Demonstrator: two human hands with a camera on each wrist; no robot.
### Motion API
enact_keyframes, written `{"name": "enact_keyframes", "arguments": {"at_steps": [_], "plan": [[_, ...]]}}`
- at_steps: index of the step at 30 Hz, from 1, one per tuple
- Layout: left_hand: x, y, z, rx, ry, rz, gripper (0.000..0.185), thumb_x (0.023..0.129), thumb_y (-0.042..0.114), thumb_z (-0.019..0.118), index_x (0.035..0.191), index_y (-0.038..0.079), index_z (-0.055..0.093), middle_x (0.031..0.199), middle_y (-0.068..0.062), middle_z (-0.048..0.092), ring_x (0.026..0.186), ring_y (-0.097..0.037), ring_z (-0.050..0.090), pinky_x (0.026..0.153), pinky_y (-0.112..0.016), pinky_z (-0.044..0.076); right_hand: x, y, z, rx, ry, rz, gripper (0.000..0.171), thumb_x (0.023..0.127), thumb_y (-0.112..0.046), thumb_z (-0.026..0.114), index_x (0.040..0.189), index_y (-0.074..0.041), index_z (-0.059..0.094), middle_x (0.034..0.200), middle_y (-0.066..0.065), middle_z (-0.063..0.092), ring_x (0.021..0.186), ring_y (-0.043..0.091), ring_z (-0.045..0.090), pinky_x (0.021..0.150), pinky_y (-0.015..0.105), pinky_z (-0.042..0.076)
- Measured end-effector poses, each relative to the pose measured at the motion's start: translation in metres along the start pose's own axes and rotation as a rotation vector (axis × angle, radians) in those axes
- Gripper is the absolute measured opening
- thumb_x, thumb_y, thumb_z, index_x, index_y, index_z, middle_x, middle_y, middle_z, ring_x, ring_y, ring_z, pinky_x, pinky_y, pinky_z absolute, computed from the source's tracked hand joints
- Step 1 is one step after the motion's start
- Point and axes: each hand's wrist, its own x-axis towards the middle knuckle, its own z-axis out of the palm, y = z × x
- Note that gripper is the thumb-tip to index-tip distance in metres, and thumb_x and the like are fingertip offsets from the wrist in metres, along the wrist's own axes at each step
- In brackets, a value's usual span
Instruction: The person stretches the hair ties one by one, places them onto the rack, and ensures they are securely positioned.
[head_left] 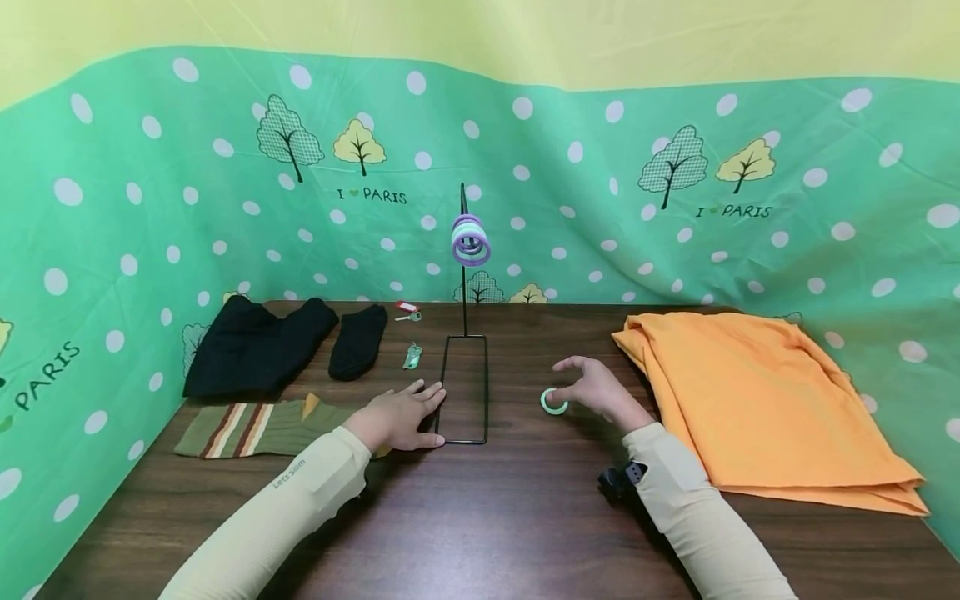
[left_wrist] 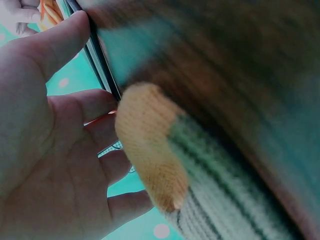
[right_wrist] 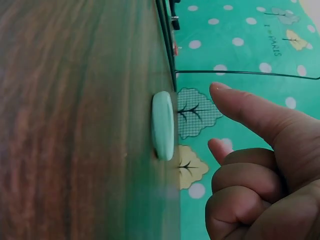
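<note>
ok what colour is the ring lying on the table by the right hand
Pale mint green. The ring shows best in the right wrist view.

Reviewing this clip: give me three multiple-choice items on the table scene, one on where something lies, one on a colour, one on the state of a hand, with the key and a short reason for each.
1. Where does the loose green ring lie?
A. on the table just in front of the right hand
B. on the orange cloth
C. on the black garment

2. What colours are the rings hanging on the wire stand?
A. red and yellow
B. purple and pale green
C. black and white

3. How is the left hand placed?
A. curled round a ring
B. lifted high above the table
C. flat, fingers straight, at the stand's base frame

Key: 1 A, the ring lies flat on the wood by the fingertips, and the right wrist view shows it untouched. 2 B, purple and pale green bands show on the hook. 3 C, the head view shows straight fingers against the frame's left edge.
</note>
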Motion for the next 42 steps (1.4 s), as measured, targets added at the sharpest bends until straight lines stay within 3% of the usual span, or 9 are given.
{"name": "enact_keyframes", "arguments": {"at_steps": [2, 6, 8, 13, 22, 37, 42], "plan": [[0.000, 0.000, 0.000, 0.001, 0.002, 0.001, 0.079, 0.088, 0.058, 0.049, 0.149, 0.019, 0.019, 0.156, 0.004, 0.014, 0.144, -0.023, 0.011, 0.109, -0.054, 0.025, 0.000, 0.002, 0.000, 0.000, -0.023, 0.026, 0.058, 0.074, -0.019, 0.078, 0.125, -0.004, 0.052, 0.058, 0.000, 0.048, 0.039, 0.009, 0.024, 0.039, 0.024, 0.027], [0.000, 0.000, -0.001, 0.000, 0.007, 0.004, 0.079, 0.088, 0.058, 0.049, 0.149, 0.019, 0.019, 0.156, 0.004, 0.015, 0.144, -0.023, 0.011, 0.109, -0.054, 0.025, 0.001, 0.005, 0.001, -0.006, -0.055, 0.043, 0.057, 0.074, -0.017, 0.078, 0.123, -0.003, 0.052, 0.074, 0.003, 0.057, 0.040, 0.009, 0.027, 0.039, 0.023, 0.028], [0.000, 0.000, -0.001, 0.002, 0.009, 0.004, 0.079, 0.088, 0.058, 0.049, 0.149, 0.019, 0.019, 0.156, 0.004, 0.015, 0.144, -0.023, 0.011, 0.109, -0.054, 0.025, 0.001, 0.005, 0.002, -0.023, -0.067, 0.056, 0.057, 0.073, -0.018, 0.079, 0.121, -0.003, 0.052, 0.074, 0.003, 0.054, 0.040, 0.008, 0.028, 0.039, 0.023, 0.028], [-0.001, 0.000, -0.002, 0.007, 0.012, 0.005, 0.078, 0.088, 0.058, 0.049, 0.149, 0.019, 0.020, 0.156, 0.004, 0.015, 0.144, -0.023, 0.012, 0.108, -0.055, 0.025, 0.000, 0.005, 0.004, -0.068, -0.081, 0.075, 0.057, 0.070, -0.018, 0.081, 0.117, -0.005, 0.053, 0.061, -0.001, 0.040, 0.041, 0.009, 0.027, 0.040, 0.023, 0.027], [-0.001, 0.000, -0.004, 0.012, 0.015, 0.010, 0.078, 0.088, 0.057, 0.049, 0.149, 0.018, 0.020, 0.156, 0.004, 0.016, 0.144, -0.023, 0.013, 0.108, -0.055, 0.025, 0.001, 0.005, 0.005, -0.090, -0.087, 0.094, 0.052, 0.070, -0.011, 0.079, 0.114, -0.004, 0.052, 0.056, -0.003, 0.037, 0.041, 0.010, 0.026, 0.039, 0.022, 0.025], [-0.001, 0.000, -0.002, 0.004, 0.016, 0.002, 0.078, 0.087, 0.057, 0.050, 0.149, 0.019, 0.020, 0.156, 0.004, 0.016, 0.144, -0.023, 0.012, 0.109, -0.055, 0.025, 0.002, 0.003, 0.011, -0.122, -0.056, 0.052, 0.033, 0.073, -0.009, 0.074, 0.102, -0.003, 0.059, 0.066, 0.001, 0.047, 0.043, 0.011, 0.029, 0.040, 0.023, 0.027], [-0.002, 0.000, 0.000, -0.012, 0.013, 0.003, 0.078, 0.087, 0.057, 0.050, 0.149, 0.019, 0.021, 0.156, 0.004, 0.016, 0.144, -0.023, 0.011, 0.109, -0.054, 0.024, 0.000, 0.000, 0.014, -0.111, -0.021, -0.012, 0.030, 0.072, -0.009, 0.074, 0.097, 0.000, 0.061, 0.074, 0.005, 0.054, 0.054, 0.014, 0.040, 0.048, 0.025, 0.034]]}}
